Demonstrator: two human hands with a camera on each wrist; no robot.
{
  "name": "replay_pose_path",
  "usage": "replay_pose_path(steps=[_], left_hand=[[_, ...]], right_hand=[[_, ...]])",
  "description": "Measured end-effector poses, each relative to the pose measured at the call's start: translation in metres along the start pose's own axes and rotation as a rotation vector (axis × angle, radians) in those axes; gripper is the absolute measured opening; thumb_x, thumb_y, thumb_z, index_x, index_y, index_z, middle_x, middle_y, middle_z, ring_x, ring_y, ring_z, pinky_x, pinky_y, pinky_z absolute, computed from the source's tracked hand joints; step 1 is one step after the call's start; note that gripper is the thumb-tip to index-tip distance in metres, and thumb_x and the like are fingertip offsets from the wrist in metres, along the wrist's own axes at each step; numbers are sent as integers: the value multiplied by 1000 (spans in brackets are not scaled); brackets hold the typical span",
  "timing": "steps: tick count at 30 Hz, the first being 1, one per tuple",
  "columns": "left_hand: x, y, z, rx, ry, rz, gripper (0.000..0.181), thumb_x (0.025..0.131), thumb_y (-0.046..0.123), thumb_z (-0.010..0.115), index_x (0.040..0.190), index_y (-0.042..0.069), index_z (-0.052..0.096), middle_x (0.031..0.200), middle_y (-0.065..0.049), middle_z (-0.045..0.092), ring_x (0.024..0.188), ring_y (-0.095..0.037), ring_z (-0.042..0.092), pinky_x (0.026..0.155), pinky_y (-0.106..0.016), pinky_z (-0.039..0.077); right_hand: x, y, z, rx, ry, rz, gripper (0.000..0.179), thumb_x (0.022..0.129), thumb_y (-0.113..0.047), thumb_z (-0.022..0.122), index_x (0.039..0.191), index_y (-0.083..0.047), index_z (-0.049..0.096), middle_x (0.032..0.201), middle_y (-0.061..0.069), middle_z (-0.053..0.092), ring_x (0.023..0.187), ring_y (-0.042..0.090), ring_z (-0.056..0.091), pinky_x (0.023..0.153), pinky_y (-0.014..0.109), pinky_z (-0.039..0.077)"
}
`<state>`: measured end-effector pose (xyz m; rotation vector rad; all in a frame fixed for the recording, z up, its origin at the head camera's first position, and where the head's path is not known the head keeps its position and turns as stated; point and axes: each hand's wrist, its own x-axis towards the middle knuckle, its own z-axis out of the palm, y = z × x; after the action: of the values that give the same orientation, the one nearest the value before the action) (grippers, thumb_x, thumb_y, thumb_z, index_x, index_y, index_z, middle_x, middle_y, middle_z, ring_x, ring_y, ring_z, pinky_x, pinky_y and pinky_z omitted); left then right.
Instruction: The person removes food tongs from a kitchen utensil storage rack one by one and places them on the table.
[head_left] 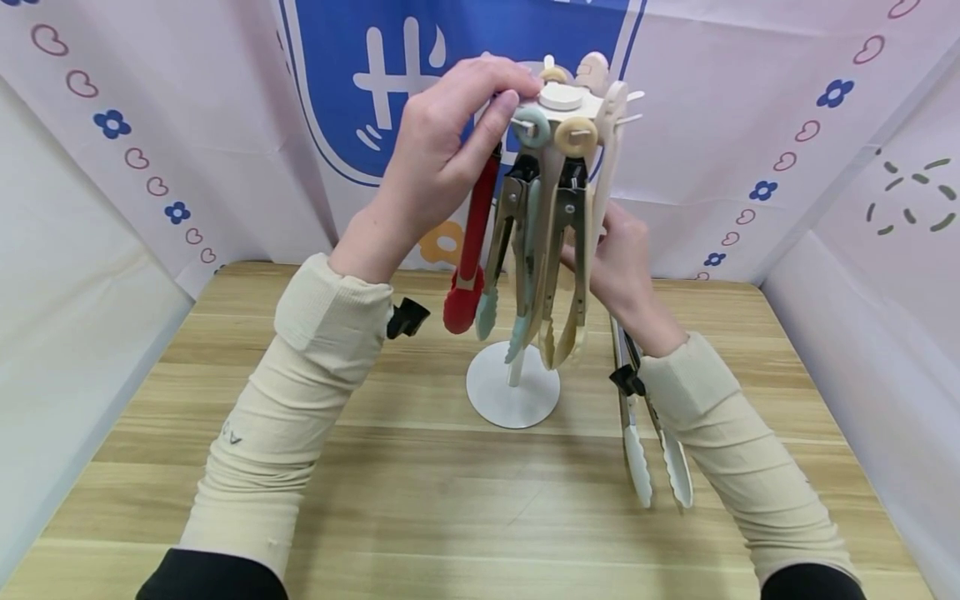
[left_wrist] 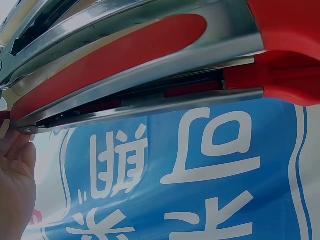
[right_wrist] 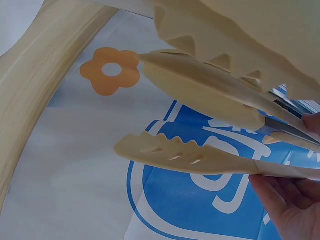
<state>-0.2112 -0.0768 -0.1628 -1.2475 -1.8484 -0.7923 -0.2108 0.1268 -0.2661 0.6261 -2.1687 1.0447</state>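
Note:
In the head view my left hand (head_left: 457, 133) is at the top edge of a white hanging stand (head_left: 513, 400). Its thumb and fingers close around the upper end of red-tipped tongs (head_left: 477, 225); the grip itself is partly hidden. Behind the stand's right side, my right hand (head_left: 622, 258) pinches cream-tipped tongs (right_wrist: 185, 157), seen best in the right wrist view. Between the hands hang teal-tipped tongs (head_left: 517, 200) and tan-tipped tongs (head_left: 572, 242), by rings on the stand's hooks. The left wrist view shows the red tongs (left_wrist: 115, 65) close up.
White-tipped tongs (head_left: 637, 467) lie on the wooden table (head_left: 420, 517) under my right forearm. A printed cloth (head_left: 697, 100) with a blue emblem hangs behind the stand. White panels (head_left: 67, 292) flank the table.

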Motion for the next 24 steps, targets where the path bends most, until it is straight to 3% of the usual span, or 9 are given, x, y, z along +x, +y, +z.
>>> replay_pose_path(steps=[5,24], left_hand=[[0,0,0,10,4,0,24,95,6,41,107,-5,59,110,-17,61,112,-20,50,100,-21,33],[0,0,0,9,-4,-2,24,95,6,42,107,-5,59,111,-17,60,112,-20,50,100,-21,33]], right_hand=[[1,2,0,-15,28,-14,26,70,-8,75,90,5,63,76,15,63,68,23,62,61,29,55],[5,0,-4,-43,75,54,22,70,-1,64,91,6,64,84,17,67,78,27,66,57,29,54]])
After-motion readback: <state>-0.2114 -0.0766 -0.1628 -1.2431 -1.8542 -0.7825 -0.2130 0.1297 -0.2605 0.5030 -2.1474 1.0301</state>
